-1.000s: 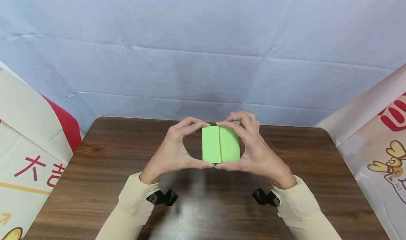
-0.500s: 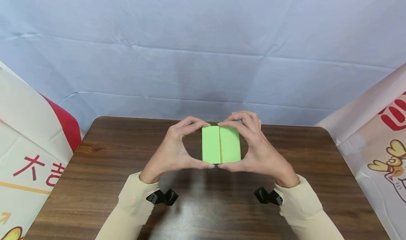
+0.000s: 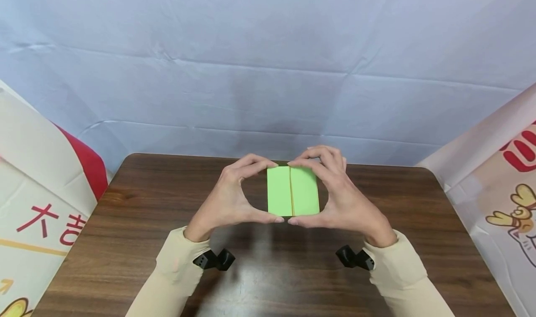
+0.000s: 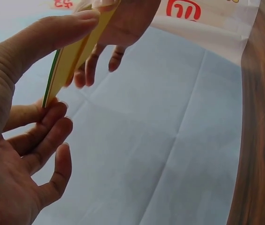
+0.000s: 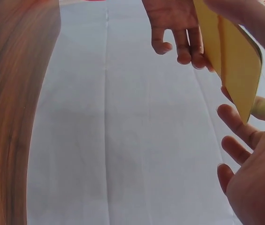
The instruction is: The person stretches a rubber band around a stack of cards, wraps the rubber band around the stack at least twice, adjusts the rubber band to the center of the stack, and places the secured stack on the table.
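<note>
A flat square packet of coloured paper (image 3: 305, 191) is held up over the table, bright green on top. A thin yellow-brown band, which looks like a rubber band (image 3: 291, 193), crosses its middle. Both wrist views show the packet's yellow underside (image 5: 240, 70), with the band running across it too. My left hand (image 3: 228, 200) pinches the left half, thumb on the near edge and fingertips on the far edge. Likewise, my right hand (image 3: 345, 200) grips the right half, its thumb and forefinger near the band. The other fingers are bent loosely behind.
Below the hands lies a dark wood table (image 3: 138, 242) with rounded far corners. A pale blue cloth (image 3: 268, 98) hangs behind it, and printed white sheets (image 3: 29, 191) flank both sides. Each sleeve cuff carries a small black camera (image 3: 217, 260).
My right hand has shifted slightly to the right, and the packet's right edge has moved a little with it. My left hand has stayed nearly still.
</note>
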Action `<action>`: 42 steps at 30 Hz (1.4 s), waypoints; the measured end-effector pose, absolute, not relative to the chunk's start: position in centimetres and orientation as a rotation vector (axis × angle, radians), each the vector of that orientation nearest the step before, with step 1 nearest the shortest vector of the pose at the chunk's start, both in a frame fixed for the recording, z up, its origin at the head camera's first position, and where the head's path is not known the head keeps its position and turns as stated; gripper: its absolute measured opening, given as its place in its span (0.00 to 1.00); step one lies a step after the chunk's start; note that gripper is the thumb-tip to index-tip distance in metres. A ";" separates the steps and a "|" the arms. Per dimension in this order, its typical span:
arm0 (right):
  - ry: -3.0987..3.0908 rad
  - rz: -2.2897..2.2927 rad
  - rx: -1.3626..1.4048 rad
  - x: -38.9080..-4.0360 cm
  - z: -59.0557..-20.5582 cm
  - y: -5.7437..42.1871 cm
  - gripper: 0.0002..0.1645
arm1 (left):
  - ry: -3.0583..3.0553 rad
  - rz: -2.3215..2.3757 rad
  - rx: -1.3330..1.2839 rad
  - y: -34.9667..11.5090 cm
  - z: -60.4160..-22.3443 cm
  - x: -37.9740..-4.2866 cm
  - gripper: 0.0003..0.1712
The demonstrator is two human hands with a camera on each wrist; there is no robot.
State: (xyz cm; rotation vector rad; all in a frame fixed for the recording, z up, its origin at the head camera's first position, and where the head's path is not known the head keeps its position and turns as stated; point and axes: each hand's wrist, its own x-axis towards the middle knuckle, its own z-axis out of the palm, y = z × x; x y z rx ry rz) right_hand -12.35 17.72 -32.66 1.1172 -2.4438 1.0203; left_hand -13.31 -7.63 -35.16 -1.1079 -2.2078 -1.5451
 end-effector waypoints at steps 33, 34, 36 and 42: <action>-2.411 1.041 1.126 -12.3 -32.5 17.7 0.55 | -2.183 -1.522 -1.148 -7.7 -34.7 -13.2 0.47; -2.411 1.043 1.127 -12.3 -32.5 17.7 0.55 | -2.184 -1.523 -1.149 -7.7 -34.6 -13.2 0.47; -2.411 1.041 1.125 -12.3 -32.4 17.7 0.54 | -2.181 -1.525 -1.150 -7.7 -34.5 -13.1 0.47; -2.416 1.039 1.104 -12.2 -32.4 17.8 0.54 | -2.177 -1.524 -1.149 -7.7 -34.5 -13.1 0.47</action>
